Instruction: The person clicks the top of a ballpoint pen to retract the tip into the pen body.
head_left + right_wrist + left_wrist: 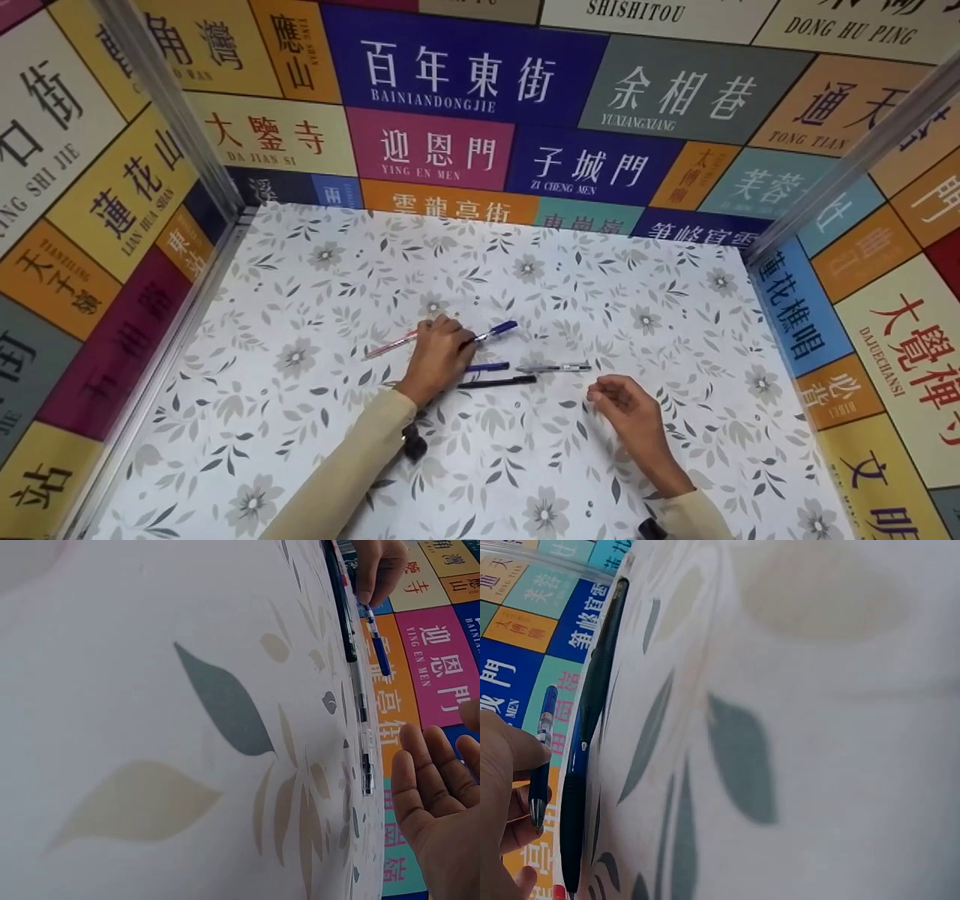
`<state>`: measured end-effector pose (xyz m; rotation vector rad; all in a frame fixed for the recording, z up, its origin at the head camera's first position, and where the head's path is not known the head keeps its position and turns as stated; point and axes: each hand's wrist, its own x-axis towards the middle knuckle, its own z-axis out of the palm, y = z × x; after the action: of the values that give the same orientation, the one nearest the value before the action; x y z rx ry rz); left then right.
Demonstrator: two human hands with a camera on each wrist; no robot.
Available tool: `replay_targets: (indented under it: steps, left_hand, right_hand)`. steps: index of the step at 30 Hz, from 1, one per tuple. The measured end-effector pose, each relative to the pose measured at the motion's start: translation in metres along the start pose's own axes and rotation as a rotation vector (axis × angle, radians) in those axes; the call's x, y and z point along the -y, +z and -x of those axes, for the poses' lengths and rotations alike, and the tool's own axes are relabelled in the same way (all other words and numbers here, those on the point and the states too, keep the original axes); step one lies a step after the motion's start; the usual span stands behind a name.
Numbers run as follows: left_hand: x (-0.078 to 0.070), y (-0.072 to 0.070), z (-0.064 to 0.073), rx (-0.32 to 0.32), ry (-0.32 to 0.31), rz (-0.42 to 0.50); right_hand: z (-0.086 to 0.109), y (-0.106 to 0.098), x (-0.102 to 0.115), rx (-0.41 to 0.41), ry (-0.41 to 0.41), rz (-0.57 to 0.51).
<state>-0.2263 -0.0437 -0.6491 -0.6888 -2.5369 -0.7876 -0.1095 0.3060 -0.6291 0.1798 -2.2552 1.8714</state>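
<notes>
My left hand [439,352] pinches a blue pen [499,330] between thumb and fingers; in the left wrist view this pen [546,720] is tilted, its metal tip by the fingers. Below that hand lie a second blue pen [491,367] and a black pen [501,382], their left parts hidden behind it. A pink pen [390,344] sticks out to its left. My right hand [628,409] holds nothing, its fingers loosely bent in the right wrist view. A clear pen with a dark end [555,368] lies just up and left of it, apart from the fingers.
The pens lie on a table with a white floral cover [480,465]. Panels with colourful street-name signs [465,67] stand along the back and both sides. Metal posts [176,97] mark the back corners.
</notes>
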Motion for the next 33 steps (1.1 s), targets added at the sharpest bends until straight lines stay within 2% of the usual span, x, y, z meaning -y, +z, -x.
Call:
replay_targets:
  steps: [5,11,21,33]
  left_hand:
    - [-0.005,-0.007,0.004,0.021,-0.088,0.075]
    - [-0.012,-0.013,0.006,0.019,-0.147,0.195]
    - [-0.022,-0.018,0.013,0.001,-0.143,0.372]
    - [-0.038,-0.02,0.022,-0.02,-0.156,0.485]
  right_hand:
    - [0.001,0.0,0.0,0.001,0.004,-0.004]
    - [0.001,0.002,0.001,0.009,0.01,-0.004]
    - [-0.001,0.003,0.005,0.007,0.03,0.005]
    - [-0.002,0.005,0.01,0.052,0.002,-0.016]
